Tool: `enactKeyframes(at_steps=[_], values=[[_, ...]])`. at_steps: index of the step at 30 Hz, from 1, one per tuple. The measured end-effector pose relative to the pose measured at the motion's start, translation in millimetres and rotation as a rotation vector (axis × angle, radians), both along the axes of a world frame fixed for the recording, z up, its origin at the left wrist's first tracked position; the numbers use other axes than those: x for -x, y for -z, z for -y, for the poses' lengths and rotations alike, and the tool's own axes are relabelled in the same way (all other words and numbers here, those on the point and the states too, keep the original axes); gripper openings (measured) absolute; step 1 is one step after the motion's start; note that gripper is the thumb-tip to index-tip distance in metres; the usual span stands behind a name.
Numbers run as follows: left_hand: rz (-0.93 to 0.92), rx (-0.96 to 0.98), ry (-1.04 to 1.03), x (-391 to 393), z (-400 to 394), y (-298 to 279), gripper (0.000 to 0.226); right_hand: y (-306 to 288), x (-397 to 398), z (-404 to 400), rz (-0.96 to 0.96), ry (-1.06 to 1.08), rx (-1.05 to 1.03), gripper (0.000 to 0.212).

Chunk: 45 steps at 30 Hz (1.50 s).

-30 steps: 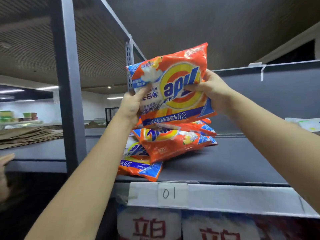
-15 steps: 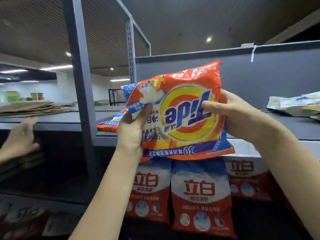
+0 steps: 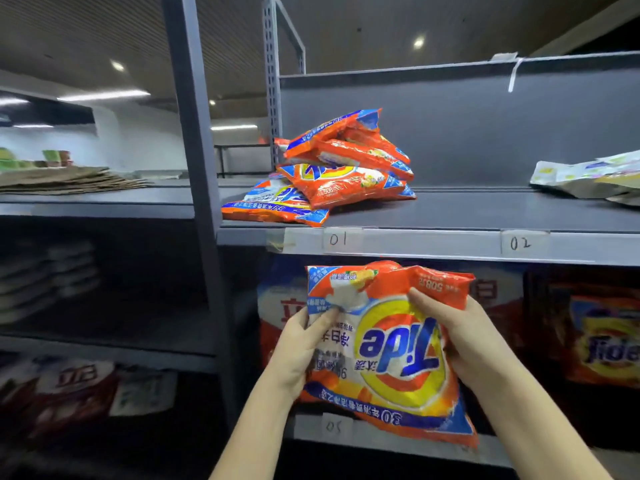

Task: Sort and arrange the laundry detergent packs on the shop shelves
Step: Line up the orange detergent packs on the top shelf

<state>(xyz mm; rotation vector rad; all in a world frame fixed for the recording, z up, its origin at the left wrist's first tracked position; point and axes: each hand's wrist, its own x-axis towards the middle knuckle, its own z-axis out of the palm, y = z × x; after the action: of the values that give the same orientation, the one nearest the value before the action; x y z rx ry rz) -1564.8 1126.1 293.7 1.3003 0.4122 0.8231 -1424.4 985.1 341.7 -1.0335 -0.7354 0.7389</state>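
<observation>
Both hands held one orange Tide pack (image 3: 391,355) low in the middle of the frame, in front of the lower shelves and below the shelf edge with the paper labels. The pack was upside down, its logo inverted, and its top edge was crumpled. The left hand (image 3: 298,344) gripped the pack's left side, thumb lying across the front near the white-and-blue corner, the other fingers hidden behind the plastic. The right hand (image 3: 467,337) gripped the right side, thumb pressed onto the front just above the logo and the fingers curled round behind.

Above, in the centre of the frame, a loose heap of orange packs (image 3: 343,171) lay on the grey upper shelf (image 3: 485,209), several piled crookedly on top of each other, the lowest one poking out over the front edge at the left. On the white strip along that shelf's edge, the label 01 (image 3: 337,240) sat just under the heap and the label 02 (image 3: 520,243) further right. At the far right of the same shelf lay some pale packs (image 3: 588,176), well apart from the orange heap.

Behind the held pack, red-and-white bags (image 3: 280,306) stood on the shelf below, and at the right edge another orange Tide bag (image 3: 606,341) showed, blurred. A label 05 (image 3: 334,426) was stuck on the lowest shelf edge, just beneath the pack's bottom left corner. A grey upright post (image 3: 194,168) ran down the left-centre of the frame, with flattened cardboard (image 3: 69,180) stacked on the shelf at the left.
</observation>
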Motion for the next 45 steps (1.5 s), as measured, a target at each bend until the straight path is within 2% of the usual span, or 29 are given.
enactKeyframes(at_steps=[4,7,10,11,13,16,17,18,20,21,24,26,30,34,36,39,42,45], values=[[-0.029,0.241,0.011,17.9,8.1,52.7,0.06,25.8,16.7,0.6,-0.137,0.0,-0.056,0.041],[0.136,0.51,0.214,24.2,30.0,86.5,0.086,48.3,24.5,-1.3,-0.279,0.036,-0.096,0.054],[0.308,0.639,0.356,19.3,51.6,95.8,0.094,74.7,33.2,-6.1,-0.418,0.072,-0.116,0.098],[0.313,0.648,0.347,15.6,57.4,95.2,0.097,81.8,36.7,-7.1,-0.46,0.085,-0.127,0.106],[0.248,0.641,0.262,10.1,63.9,96.5,0.097,99.0,40.1,-3.7,-0.521,0.11,-0.119,0.102],[0.183,0.603,0.127,10.9,63.1,102.5,0.074,128.0,34.6,8.5,-0.568,0.165,-0.083,0.062],[0.167,0.599,0.109,13.2,61.2,105.9,0.069,136.1,33.1,14.9,-0.553,0.171,-0.065,0.058],[0.15,0.607,0.087,16.1,60.0,108.6,0.064,145.1,30.3,21.6,-0.529,0.184,-0.044,0.059],[0.11,0.592,0.042,20.3,56.0,116.6,0.057,158.6,25.8,33.8,-0.425,0.195,0.019,0.075],[0.089,0.563,0.032,22.3,53.5,120.1,0.055,162.6,23.9,40.4,-0.36,0.201,0.071,0.078],[0.025,0.439,0.037,29.1,46.6,120.7,0.052,177.9,10.6,55.1,-0.237,0.195,0.249,0.039],[-0.05,0.332,0.049,35.3,42.5,115.0,0.045,185.2,0.7,58.4,-0.094,0.263,0.377,0.027],[-0.292,-0.085,0.15,42.4,28.8,98.3,0.037,175.3,-4.7,50.1,0.342,0.39,0.435,0.037],[-0.716,-0.723,0.067,37.4,15.0,75.2,0.031,153.4,8.1,28.2,0.72,0.198,0.453,0.064],[-0.792,-0.93,0.11,35.3,12.3,62.3,0.022,143.6,17.8,19.1,0.746,0.052,0.469,0.068],[-0.783,-1.041,0.265,36.8,9.4,44.6,0.02,137.2,30.3,9.7,0.653,-0.127,0.465,0.053],[-0.758,-1.045,0.28,37.4,7.0,31.9,0.024,136.5,40.3,6.9,0.581,-0.108,0.442,0.031],[-0.737,-1.059,0.178,37.3,5.3,28.6,0.033,139.8,49.3,7.8,0.416,-0.018,0.346,0.025]])
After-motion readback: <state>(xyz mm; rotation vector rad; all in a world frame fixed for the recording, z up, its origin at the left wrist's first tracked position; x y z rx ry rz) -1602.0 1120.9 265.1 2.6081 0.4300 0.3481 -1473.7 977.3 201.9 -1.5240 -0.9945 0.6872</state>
